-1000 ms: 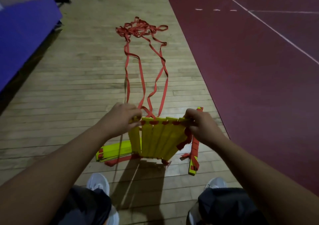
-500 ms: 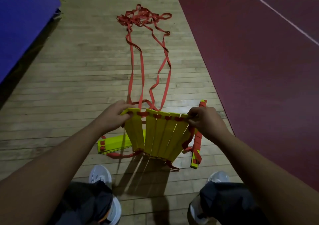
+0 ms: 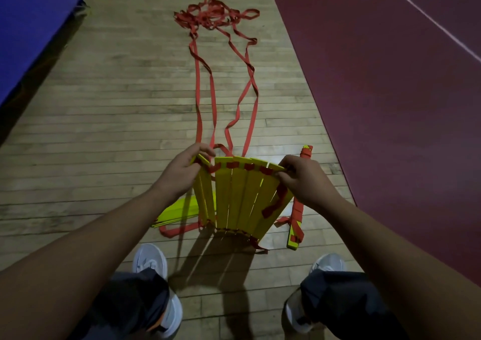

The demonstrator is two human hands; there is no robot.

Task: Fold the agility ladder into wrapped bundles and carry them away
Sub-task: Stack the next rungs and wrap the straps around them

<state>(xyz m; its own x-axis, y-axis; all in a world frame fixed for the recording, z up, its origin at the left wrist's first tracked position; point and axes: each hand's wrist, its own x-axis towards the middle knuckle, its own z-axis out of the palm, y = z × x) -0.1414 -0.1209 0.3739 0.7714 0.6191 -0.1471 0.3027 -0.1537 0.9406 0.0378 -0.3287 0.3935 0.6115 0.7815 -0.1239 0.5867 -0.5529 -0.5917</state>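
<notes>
Left hand (image 3: 182,173) curled over the top left end of the yellow rungs (image 3: 242,196), fingers wrapped round the outermost pair. Right hand (image 3: 304,180) pinching the top right corner, thumb and fingertips on the last rung. Rungs held on end between the hands, fanned, wider at the top than at the bottom, red webbing along both edges; whether the lower ends touch the boards cannot be told. Two pairs of red straps (image 3: 198,105) run from the top of the fan away across the boards to a loose tangle (image 3: 213,16). Just right of the fan a strap-wrapped bundle (image 3: 295,233) lies flat; low on the left a flat yellow stack (image 3: 179,209) lies partly behind the fan. Pale shoes (image 3: 149,259) planted near, the fan's shadow (image 3: 221,266) falling between them. Floor (image 3: 104,131) is worn wooden strip, dimly lit; to the right a dark red court (image 3: 390,105) with a white line (image 3: 429,19); far left a blue mat (image 3: 31,27). Against half a second ago: hands slightly closer together, fan a touch narrower at the top; bundle, stack and tangle lie as they did.
</notes>
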